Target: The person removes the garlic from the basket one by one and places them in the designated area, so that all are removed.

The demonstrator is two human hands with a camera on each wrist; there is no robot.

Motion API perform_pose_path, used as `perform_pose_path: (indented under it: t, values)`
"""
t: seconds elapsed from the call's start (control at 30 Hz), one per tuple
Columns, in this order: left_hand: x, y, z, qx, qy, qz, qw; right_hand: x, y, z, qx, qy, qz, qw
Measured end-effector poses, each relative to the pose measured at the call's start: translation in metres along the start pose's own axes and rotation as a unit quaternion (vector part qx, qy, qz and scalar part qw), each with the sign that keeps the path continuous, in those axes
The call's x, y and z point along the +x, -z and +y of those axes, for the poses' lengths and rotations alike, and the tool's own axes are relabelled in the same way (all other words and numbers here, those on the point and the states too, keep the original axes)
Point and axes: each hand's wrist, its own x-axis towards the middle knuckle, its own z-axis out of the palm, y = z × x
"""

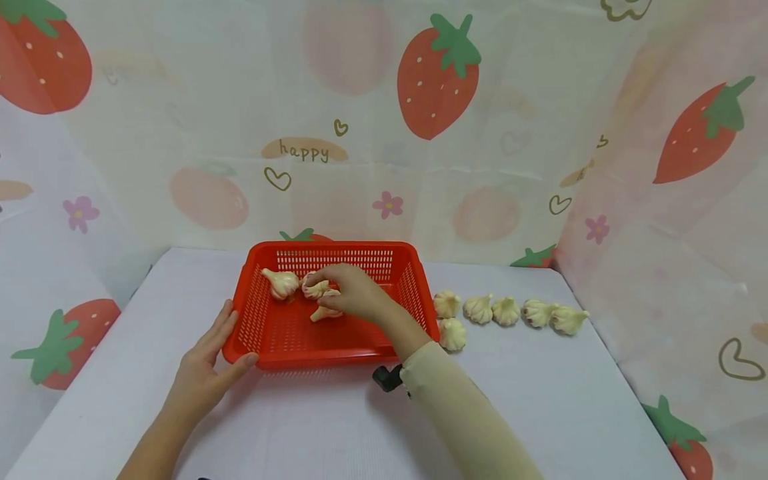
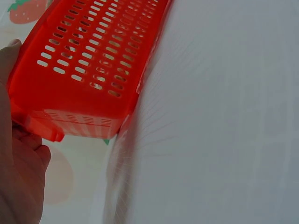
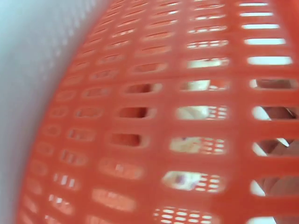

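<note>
Red plastic basket (image 1: 324,362): the left hand (image 1: 207,370) grips its left end, thumb and fingers over the rim. Inside, the right hand (image 1: 355,291) pinches a garlic bulb (image 1: 315,290), partly hiding a lower bulb (image 1: 323,314). Six loose bulbs (image 1: 478,310) lie rightward; a black object (image 1: 387,378) shows beside the sleeve (image 1: 462,400).

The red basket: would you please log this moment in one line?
left hand: holds red basket | right hand: curled around garlic bulb inside

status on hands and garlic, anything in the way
Left hand holds red basket. Right hand inside, at garlic bulbs; grip unclear. Six more bulbs on table, right of basket. Nothing seen blocking right hand.
</note>
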Motion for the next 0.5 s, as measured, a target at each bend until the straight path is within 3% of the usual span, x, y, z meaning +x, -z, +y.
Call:
perform_pose_path:
  t: [0.2, 0.5]
  values:
    - [0.001, 0.0, 0.003, 0.001, 0.001, -0.001, 1.0, 0.005, -0.009, 0.011, 0.015, -0.015, -0.003, 0.9998]
    - [0.001, 0.0, 0.001, 0.002, -0.001, 0.002, 1.0, 0.01, -0.02, 0.026, -0.011, -0.064, -0.012, 0.9978]
